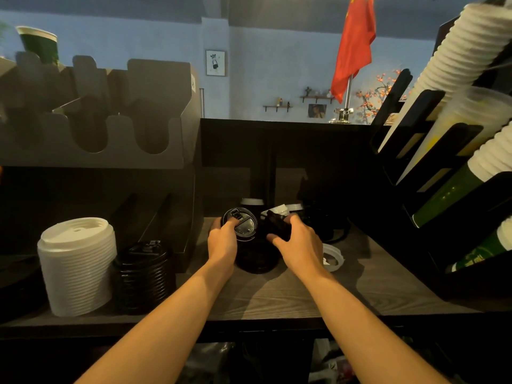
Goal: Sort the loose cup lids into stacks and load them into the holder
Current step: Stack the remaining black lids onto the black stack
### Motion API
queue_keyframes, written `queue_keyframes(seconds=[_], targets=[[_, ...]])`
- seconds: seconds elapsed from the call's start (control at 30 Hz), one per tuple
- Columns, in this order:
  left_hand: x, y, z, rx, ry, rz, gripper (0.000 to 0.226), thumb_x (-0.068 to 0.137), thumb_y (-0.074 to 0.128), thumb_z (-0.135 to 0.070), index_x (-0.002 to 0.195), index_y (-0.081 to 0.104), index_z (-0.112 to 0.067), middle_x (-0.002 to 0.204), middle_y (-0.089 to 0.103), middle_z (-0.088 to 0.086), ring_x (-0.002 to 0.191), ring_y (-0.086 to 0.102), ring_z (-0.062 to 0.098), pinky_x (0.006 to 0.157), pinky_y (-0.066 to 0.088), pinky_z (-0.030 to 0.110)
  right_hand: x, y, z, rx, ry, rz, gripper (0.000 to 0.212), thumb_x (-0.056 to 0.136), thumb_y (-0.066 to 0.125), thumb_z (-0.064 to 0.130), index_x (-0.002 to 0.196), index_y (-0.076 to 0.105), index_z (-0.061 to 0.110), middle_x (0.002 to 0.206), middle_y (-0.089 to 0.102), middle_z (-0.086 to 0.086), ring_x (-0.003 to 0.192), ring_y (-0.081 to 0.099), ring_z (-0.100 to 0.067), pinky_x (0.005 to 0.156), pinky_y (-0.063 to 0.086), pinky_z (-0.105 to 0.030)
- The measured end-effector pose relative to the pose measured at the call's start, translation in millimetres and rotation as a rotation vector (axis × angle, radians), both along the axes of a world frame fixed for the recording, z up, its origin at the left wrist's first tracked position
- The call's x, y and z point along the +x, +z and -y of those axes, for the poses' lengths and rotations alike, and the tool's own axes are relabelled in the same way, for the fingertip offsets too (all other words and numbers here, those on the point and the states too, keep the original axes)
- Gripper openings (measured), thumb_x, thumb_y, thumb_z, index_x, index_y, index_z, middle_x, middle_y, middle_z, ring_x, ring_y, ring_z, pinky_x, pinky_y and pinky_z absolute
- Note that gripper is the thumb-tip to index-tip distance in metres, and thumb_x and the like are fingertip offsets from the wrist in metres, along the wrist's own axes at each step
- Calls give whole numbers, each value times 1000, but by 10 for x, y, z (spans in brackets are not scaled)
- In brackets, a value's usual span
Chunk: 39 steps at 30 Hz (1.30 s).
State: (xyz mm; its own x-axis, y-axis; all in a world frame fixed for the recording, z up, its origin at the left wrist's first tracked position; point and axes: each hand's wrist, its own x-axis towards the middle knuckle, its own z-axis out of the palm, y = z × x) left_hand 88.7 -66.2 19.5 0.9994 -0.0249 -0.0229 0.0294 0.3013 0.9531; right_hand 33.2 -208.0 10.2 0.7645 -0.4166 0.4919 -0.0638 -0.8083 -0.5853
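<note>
- Nearest me on the counter (pixel 277 300) stand two sorted piles: a tall white stack (pixel 77 264) and, right beside it, a shorter black stack (pixel 144 275). My forearms should pass clear of both.
- Between my wrists sits a low black pile (pixel 256 260), which I judge is the one I am building. A loose white lid (pixel 333 257) lies just to its right and should wait for the white stack.
- My left hand (pixel 223 239) holds a black lid (pixel 242 224) above that pile, fingers curled over its top and the lid tilted toward me.
- My right hand (pixel 300 242) is curled round a dark lid (pixel 277 224). It is blurred, so I cannot tell whether I hold one lid or several.
- To nest them well, I would turn both lids the same way up, level them, and seat one squarely in the other. A skewed rim would likely jam or tip the pile.
- Behind my hands more loose white lids (pixel 282 209) lie near the back wall.
- Farther left is the dark slotted holder (pixel 191 217), with a grey cardboard rack (pixel 155 151) above it. I cannot tell which one takes the finished stacks.
</note>
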Motion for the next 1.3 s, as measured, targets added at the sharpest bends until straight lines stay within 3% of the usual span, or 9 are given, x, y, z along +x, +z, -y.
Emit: queue_keyframes(seconds=[0.13,0.37,0.67,0.83,0.93,1.0,1.07,1.13,1.3], targets=[[1,-4,2,5,17,23,41,99,56,-20,139,54,-16,120,64,11,100,62,24,67,49,30,-12,19,-17,43,35,42,51,96,61,42,138,41,22,119,66,0,110,64,-19,85,56,-35],[30,-7,14,7,17,-11,29,98,59,-21,125,51,-19,99,61,4,98,63,25,89,53,41,3,-18,-5,40,78,58,39,105,42,37,143,42,30,115,66,3,102,64,-15,80,58,-38],[34,-17,-3,77,25,2,42,99,58,-26,139,50,-17,125,64,11,114,61,30,105,49,51,-25,58,-31,351,178,246,29,107,39,28,134,47,31,85,62,6,71,64,-21,60,52,-34],[9,-20,1,126,7,72,52,92,69,-29,140,52,-17,127,64,8,116,62,29,103,51,51,-18,50,-25,432,194,236,30,107,38,26,136,42,35,79,57,-5,56,48,-9,46,38,-19],[-4,-20,-4,200,22,102,72,83,81,-27,146,47,-17,133,62,7,121,60,29,103,52,49,-54,76,-50,481,240,211,30,108,37,30,136,44,32,89,61,-9,66,57,-18,55,48,-30],[-2,-30,4,246,25,116,78,81,84,-20,148,44,-16,135,59,7,124,58,30,103,51,47,-77,85,-66,501,287,196,34,104,45,40,137,44,31,108,62,-5,97,62,-19,73,51,-38],[7,-47,20,277,31,122,81,80,84,-16,149,41,-15,135,59,7,126,57,31,103,51,48,-86,73,-79,481,313,185,50,95,62,43,139,42,30,119,53,13,111,50,-4,80,42,-21],[7,-48,29,278,37,121,76,82,82,-14,147,44,-15,130,61,3,121,60,30,101,53,46,-80,62,-82,441,297,177,56,92,70,31,139,40,30,115,45,20,106,44,3,75,36,-10],[33,-6,-5,121,97,39,67,81,79,-11,141,50,-14,122,67,11,111,64,31,99,53,52,-73,92,-41,550,262,232,46,96,64,18,135,43,30,107,46,22,93,49,2,68,35,-8]])
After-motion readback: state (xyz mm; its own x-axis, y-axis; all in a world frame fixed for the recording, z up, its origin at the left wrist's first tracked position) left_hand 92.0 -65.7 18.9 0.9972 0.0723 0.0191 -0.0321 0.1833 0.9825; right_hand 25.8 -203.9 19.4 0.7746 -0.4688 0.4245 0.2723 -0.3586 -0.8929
